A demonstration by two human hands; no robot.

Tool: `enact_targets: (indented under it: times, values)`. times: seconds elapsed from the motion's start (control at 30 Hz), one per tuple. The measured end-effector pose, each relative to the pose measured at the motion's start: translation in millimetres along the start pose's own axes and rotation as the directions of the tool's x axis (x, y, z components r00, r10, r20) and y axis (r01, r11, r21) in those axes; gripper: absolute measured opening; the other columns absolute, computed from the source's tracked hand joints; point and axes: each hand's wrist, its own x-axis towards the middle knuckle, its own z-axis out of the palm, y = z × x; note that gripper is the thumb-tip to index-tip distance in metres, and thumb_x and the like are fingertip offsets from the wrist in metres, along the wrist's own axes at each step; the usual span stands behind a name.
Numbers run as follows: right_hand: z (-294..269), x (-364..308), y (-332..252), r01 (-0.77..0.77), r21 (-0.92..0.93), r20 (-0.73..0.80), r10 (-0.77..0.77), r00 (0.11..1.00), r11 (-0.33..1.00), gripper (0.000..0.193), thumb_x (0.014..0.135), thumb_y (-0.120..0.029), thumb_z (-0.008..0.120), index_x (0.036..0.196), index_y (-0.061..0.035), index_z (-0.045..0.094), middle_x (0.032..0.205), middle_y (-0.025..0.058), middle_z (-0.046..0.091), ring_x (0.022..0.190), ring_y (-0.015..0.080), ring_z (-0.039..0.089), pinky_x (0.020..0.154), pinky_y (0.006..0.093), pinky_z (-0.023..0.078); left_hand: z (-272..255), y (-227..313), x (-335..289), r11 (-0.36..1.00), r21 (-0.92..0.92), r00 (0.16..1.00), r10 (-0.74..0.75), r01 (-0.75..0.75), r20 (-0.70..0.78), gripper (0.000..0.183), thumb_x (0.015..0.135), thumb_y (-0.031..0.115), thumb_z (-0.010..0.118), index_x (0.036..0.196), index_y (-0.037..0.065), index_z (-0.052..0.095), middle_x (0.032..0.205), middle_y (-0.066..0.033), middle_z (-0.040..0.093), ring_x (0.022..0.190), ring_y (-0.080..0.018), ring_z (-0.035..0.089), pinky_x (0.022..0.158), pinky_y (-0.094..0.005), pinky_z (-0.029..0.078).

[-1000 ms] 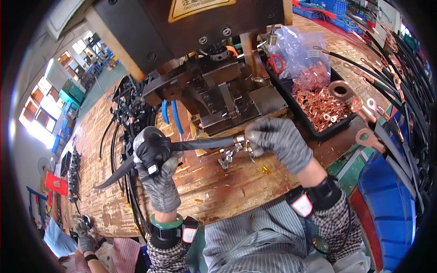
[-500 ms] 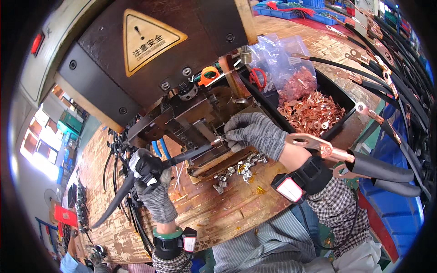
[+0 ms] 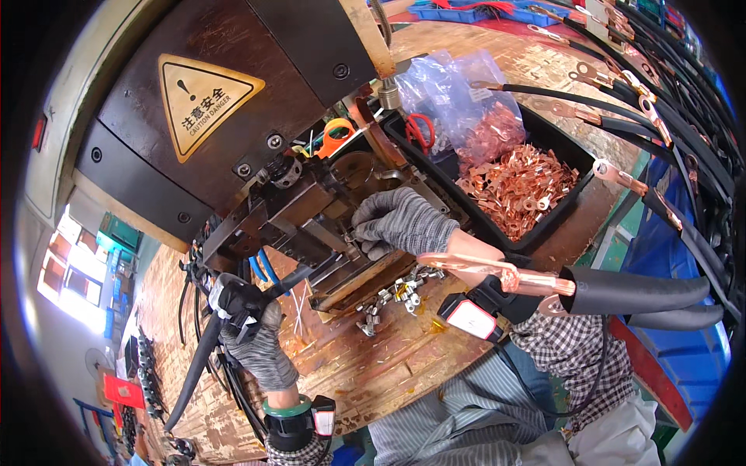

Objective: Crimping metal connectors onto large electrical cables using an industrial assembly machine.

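Note:
My left hand point(image 3: 260, 349), in a grey knit glove, is closed around a black cable point(image 3: 193, 371). A strapped-on black device hides part of its fingers. The cable's tail hangs down to the left, and its other end points right toward the metal die point(image 3: 311, 225) of a press point(image 3: 291, 50). My right hand point(image 3: 408, 221), gloved the same way, is at the die with thumb and fingers pinched together. What lies between those fingertips is too small to make out. Below the die lies a small pile of silver metal clips point(image 3: 396, 299) on the wooden table point(image 3: 357, 369).
Behind my right hand stands a black bin point(image 3: 559, 213) of copper terminals point(image 3: 521, 190) with plastic bags. Orange-handled point(image 3: 336, 138) and red-handled tools point(image 3: 420, 132) lie near the press. Thick cables with copper lugs point(image 3: 497, 272) jut in from the right, over my right forearm.
The view has shifted, so the press sits further left. The cable's silver-tipped end, earlier at my right fingertips, has drawn back left, away from them. My right hand stays at the die.

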Motion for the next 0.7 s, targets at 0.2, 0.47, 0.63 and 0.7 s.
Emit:
enact_targets:
  times: [0.2, 0.47, 0.63, 0.7]
  values:
    - [-3, 3, 0, 0.013, -0.097, 0.030, -0.010, 0.999, 0.995, 0.010, 0.075, 0.000, 0.064, 0.083, 0.0034, 0.060, 0.071, 0.0102, 0.062, 0.059, 0.0163, 0.062, 0.051, 0.0278, 0.056, -1, 1, -2, 0.996, -0.047, 0.997, -0.073, 0.072, -0.015, 0.054, 0.062, 0.005, 0.080, 0.109, 0.005, 0.055, 0.096, -0.0005, 0.056, 0.086, -0.0130, 0.053, 0.081, -0.0268, 0.046]
    - [-10, -19, -12, 0.099, -0.333, -0.090, -0.136, 0.987, 0.938, 0.013, 0.078, -0.011, 0.065, 0.085, -0.0008, 0.060, 0.070, 0.0045, 0.060, 0.055, 0.0124, 0.059, 0.050, 0.0256, 0.052, -7, -2, -1, 0.995, 0.055, 0.997, -0.078, 0.077, 0.008, 0.051, 0.062, 0.005, 0.080, 0.107, 0.006, 0.055, 0.095, -0.0006, 0.056, 0.085, -0.0131, 0.054, 0.078, -0.0267, 0.047]
    - [-13, -58, -23, 0.092, -0.301, -0.137, -0.139, 0.981, 0.949, 0.014, 0.081, -0.014, 0.062, 0.088, -0.0020, 0.059, 0.070, 0.0028, 0.058, 0.053, 0.0090, 0.054, 0.049, 0.0230, 0.046, -8, -8, -2, 0.995, -0.012, 0.994, -0.104, 0.103, -0.040, 0.050, 0.063, 0.003, 0.079, 0.107, 0.006, 0.055, 0.095, -0.0008, 0.057, 0.083, -0.0134, 0.054, 0.076, -0.0266, 0.048]
    - [-16, -70, -17, 0.113, -0.289, -0.146, -0.160, 0.976, 0.951, 0.013, 0.082, -0.013, 0.061, 0.088, -0.0022, 0.058, 0.070, 0.0022, 0.057, 0.054, 0.0084, 0.053, 0.051, 0.0228, 0.045, -13, -18, -2, 0.998, 0.027, 0.998, -0.055, 0.055, -0.023, 0.049, 0.067, 0.005, 0.076, 0.110, 0.005, 0.053, 0.091, -0.0003, 0.056, 0.077, -0.0109, 0.054, 0.070, -0.0237, 0.048]
